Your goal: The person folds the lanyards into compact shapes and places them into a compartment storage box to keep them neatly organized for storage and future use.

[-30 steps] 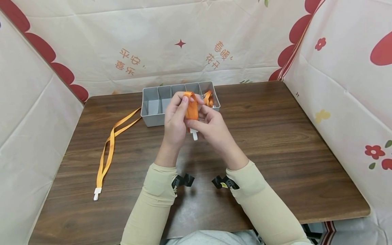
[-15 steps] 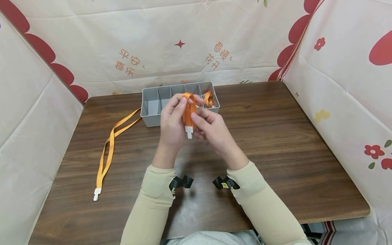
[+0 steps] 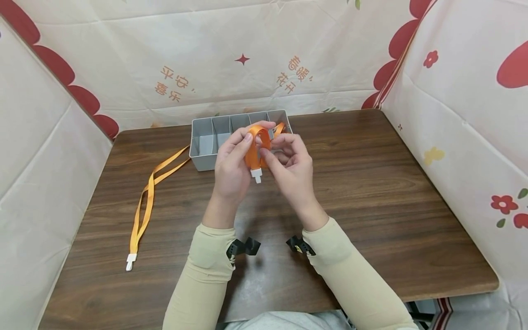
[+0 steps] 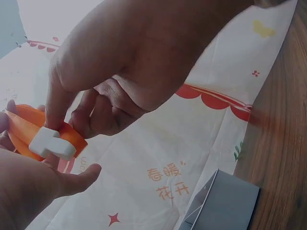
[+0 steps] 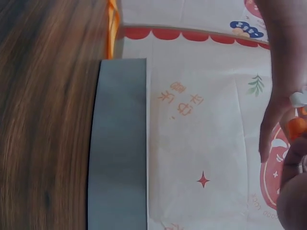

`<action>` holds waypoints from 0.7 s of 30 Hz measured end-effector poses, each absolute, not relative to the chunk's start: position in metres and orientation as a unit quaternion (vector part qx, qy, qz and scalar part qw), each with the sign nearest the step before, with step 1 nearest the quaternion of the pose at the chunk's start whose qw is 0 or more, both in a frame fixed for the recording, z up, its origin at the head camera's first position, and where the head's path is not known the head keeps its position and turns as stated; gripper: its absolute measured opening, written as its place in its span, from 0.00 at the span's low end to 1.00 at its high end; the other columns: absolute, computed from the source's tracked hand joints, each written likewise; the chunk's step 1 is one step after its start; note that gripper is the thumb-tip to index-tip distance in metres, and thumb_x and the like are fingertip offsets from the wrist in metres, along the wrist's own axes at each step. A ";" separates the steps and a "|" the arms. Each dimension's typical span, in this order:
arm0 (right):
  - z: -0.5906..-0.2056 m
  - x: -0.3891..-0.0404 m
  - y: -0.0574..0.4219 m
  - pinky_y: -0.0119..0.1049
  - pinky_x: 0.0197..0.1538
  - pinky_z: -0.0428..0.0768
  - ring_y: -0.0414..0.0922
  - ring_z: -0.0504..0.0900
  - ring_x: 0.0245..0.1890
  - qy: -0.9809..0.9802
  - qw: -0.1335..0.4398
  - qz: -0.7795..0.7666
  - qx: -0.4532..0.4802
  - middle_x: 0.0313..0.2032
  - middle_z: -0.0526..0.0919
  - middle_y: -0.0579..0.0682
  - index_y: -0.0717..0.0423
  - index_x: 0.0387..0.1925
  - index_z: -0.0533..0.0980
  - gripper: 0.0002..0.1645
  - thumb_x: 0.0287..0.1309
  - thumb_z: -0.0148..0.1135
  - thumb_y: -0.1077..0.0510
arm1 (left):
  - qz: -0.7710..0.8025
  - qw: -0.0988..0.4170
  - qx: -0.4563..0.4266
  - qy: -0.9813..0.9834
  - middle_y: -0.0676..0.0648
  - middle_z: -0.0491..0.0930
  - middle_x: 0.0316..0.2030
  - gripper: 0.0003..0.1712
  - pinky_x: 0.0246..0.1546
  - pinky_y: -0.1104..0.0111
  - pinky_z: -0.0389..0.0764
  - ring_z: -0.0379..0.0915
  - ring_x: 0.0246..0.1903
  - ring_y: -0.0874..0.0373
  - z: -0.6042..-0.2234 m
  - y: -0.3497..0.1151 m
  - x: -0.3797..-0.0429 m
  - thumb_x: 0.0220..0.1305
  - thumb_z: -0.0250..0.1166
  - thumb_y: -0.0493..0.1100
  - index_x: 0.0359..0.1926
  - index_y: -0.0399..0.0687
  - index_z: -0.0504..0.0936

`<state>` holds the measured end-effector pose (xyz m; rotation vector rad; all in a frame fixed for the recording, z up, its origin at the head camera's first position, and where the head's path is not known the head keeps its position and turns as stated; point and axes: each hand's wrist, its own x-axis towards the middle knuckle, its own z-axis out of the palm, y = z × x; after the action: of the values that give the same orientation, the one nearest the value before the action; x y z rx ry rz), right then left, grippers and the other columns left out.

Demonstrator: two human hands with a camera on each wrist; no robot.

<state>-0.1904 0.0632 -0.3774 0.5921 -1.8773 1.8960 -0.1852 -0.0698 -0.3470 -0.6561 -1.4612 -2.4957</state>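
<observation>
An orange lanyard (image 3: 251, 155), folded into a looped bundle, is held up between both hands in front of the box. My left hand (image 3: 230, 174) pinches the bundle, its thumb on the near face. My right hand (image 3: 294, 174) pinches the strap at the bundle's right side with thumb and fingers. The white clip (image 3: 257, 175) hangs below the bundle; in the left wrist view the same clip (image 4: 53, 143) lies across the orange folds. The right wrist view catches only a small orange part of the lanyard (image 5: 297, 127) at its edge.
Behind the hands stands a grey divided box (image 3: 205, 162); another orange lanyard (image 3: 279, 129) lies in its right compartment. A yellow-orange lanyard (image 3: 150, 195) with a white clip stretches across the wooden table (image 3: 371, 206) at left, reaching the box. Printed cloth walls surround the table.
The bundle's clip end first came forward into view, and its loop now looks wider. My right hand has turned more upright, its fingers shifting slightly right.
</observation>
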 end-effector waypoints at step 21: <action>-0.375 -0.182 0.061 0.26 0.36 0.82 0.36 0.83 0.34 -0.705 0.165 0.627 0.288 0.39 0.90 0.62 0.69 0.39 0.87 0.06 0.59 0.74 0.72 | -0.801 0.108 -0.233 -0.541 0.52 0.84 0.51 0.15 0.63 0.66 0.72 0.75 0.61 0.54 -0.355 -0.065 -0.188 0.83 0.39 0.41 0.38 0.51 0.70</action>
<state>-0.1818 0.0608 -0.3751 0.8211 -2.0081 1.7855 -0.1878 -0.0655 -0.3546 -0.6855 -1.5925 -2.3568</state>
